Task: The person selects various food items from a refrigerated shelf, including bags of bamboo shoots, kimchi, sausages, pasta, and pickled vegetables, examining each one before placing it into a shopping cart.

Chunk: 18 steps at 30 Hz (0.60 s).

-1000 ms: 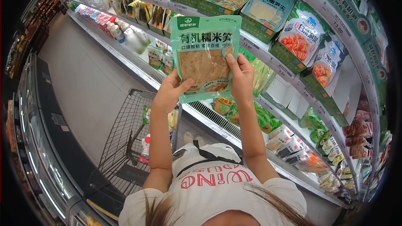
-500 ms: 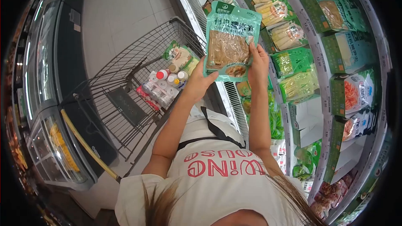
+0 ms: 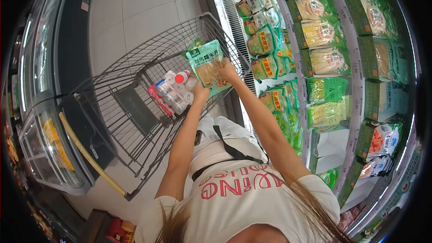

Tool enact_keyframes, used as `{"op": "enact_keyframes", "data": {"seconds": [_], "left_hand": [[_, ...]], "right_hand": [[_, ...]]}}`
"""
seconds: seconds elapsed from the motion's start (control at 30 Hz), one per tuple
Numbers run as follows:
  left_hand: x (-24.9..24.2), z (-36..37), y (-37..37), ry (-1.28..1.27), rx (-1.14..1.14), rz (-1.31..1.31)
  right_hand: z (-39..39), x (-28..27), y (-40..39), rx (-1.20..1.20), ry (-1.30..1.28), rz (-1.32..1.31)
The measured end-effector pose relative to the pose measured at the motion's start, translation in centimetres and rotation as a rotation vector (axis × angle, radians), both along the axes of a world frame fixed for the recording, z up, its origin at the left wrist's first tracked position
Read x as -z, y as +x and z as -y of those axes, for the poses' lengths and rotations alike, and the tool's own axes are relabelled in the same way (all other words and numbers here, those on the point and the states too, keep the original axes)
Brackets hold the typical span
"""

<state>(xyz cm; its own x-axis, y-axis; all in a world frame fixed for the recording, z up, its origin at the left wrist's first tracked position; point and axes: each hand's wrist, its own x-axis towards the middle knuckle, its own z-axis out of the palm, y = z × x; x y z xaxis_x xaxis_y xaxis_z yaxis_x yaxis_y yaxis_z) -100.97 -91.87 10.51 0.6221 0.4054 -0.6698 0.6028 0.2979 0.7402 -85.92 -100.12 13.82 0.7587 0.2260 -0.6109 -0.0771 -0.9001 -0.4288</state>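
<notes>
A teal food pouch (image 3: 208, 68) with a clear window showing brown contents is held between my two hands, over the far end of the wire shopping cart (image 3: 130, 85). My left hand (image 3: 200, 93) grips its lower left edge, and my right hand (image 3: 226, 71) grips its right edge. In the cart, bottles with a red cap (image 3: 181, 77) lie beside the pouch, on my left. A green package (image 3: 194, 45) shows partly behind the pouch; the rest of it is hidden.
Refrigerated shelves (image 3: 310, 85) with packaged foods line my right side. Glass-fronted freezer cases (image 3: 42, 63) stand at the left. The cart's yellow handle (image 3: 90, 157) is at the lower left, over a tiled floor (image 3: 144, 0).
Both hands have carried the pouch left and down from near the shelves to over the cart. The pouch has tilted, and the camera view has shifted.
</notes>
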Motion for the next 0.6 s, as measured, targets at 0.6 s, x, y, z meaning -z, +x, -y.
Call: {"op": "enact_keyframes", "data": {"seconds": [0.6], "left_hand": [[0.6, 3.0, 0.5, 0.037, 0.675, 0.234]], "right_hand": [[2.5, 1.5, -4.5, -0.651, -0.485, 0.183]]}}
